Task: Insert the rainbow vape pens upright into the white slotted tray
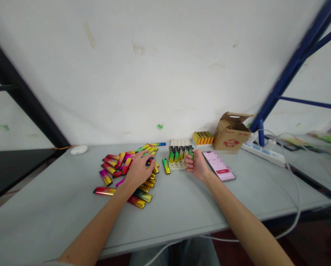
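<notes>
A pile of flat rainbow-coloured lighters [121, 166] lies on the grey table [57, 207]. My left hand [139, 168] rests palm down on the right side of that pile, fingers curled over several lighters. My right hand [195, 164] is closed on one lighter [191, 152] at the right end of a white tray [179, 157] in which several lighters stand upright. One lighter [166, 166] lies flat between my hands.
A phone [219, 166] with a lit pink screen lies right of my right hand. Behind it stand a brown cardboard box [230, 133], a block of yellow lighters [202, 137] and a white power strip [263, 151] with cables. A small white disc [79, 149] sits far left.
</notes>
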### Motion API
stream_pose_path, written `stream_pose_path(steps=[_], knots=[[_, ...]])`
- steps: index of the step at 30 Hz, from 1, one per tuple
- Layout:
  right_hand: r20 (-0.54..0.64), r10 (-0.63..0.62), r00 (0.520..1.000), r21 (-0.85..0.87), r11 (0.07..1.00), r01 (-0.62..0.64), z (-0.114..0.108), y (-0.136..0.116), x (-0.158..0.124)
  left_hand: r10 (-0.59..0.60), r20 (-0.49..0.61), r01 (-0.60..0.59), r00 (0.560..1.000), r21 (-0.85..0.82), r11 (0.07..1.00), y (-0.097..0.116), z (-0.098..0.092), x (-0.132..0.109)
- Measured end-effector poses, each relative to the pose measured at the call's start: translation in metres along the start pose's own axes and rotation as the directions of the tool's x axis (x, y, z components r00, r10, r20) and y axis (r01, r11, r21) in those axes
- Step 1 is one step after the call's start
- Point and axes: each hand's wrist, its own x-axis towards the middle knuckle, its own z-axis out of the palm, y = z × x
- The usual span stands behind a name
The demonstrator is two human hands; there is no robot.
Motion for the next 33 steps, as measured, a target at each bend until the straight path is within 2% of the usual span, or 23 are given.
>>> stream_pose_path(steps=[4,11,19,27,33], knots=[[-0.016,-0.022,1.000,-0.001,1.000,0.022,-0.0006,0.0000,0.0001,0.002,0.007,-0.002,1.000,-0.007,1.000,0.0001,0.0001,0.0002],[0.044,0.010,0.999,-0.035,0.999,-0.008,0.0052,0.0000,-0.0014,-0.010,0.014,0.010,1.000,-0.006,1.000,-0.0004,0.0004,0.0000],[0.189,0.067,0.980,-0.079,0.996,-0.053,0.0038,0.0040,-0.0005,0.005,0.003,-0.005,1.000,0.008,1.000,-0.0031,0.0014,0.0001],[0.252,-0.055,0.966,0.017,0.998,0.052,0.0065,0.0026,-0.0071,0.011,-0.013,-0.011,1.000,0.014,1.000,-0.0026,0.0020,-0.0004],[0.272,-0.025,0.962,-0.037,0.999,0.036,0.0073,0.0007,-0.0086,0.016,-0.005,-0.016,1.000,0.003,1.000,0.0002,0.0014,0.0001]])
